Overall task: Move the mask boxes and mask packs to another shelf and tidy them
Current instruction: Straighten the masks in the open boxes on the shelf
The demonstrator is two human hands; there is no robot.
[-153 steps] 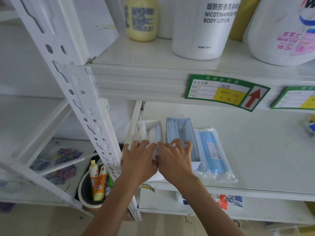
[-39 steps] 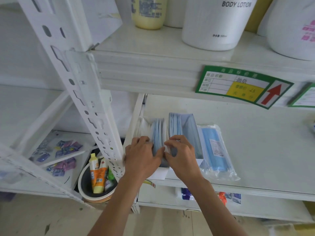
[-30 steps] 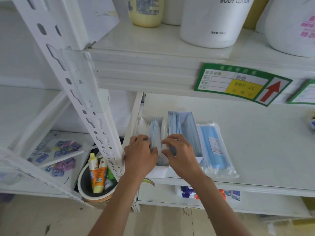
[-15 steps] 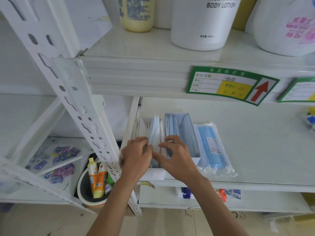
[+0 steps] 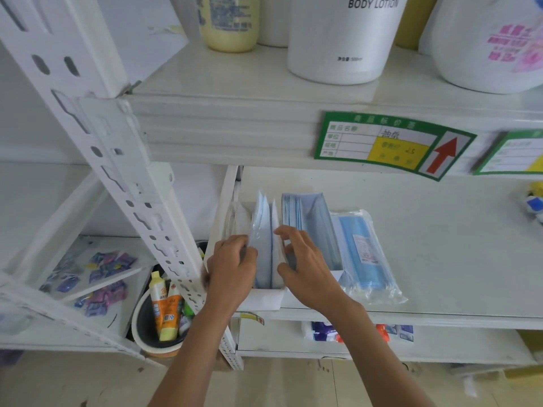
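Hands worked one open white cardboard mask box [image 5: 266, 298] on the white shelf [image 5: 440, 259]: my left hand [image 5: 232, 268] gripped upright clear-wrapped blue mask packs [image 5: 262, 245], and my right hand [image 5: 305, 268], fingers loosely curled, pressed them level to tidy them.

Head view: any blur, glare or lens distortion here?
Head view: even, soft light, no harsh glare; wide-angle lens bows the shelf upright; the right-hand price tag is smeared; left hand and right hand at the mask box look slightly soft.
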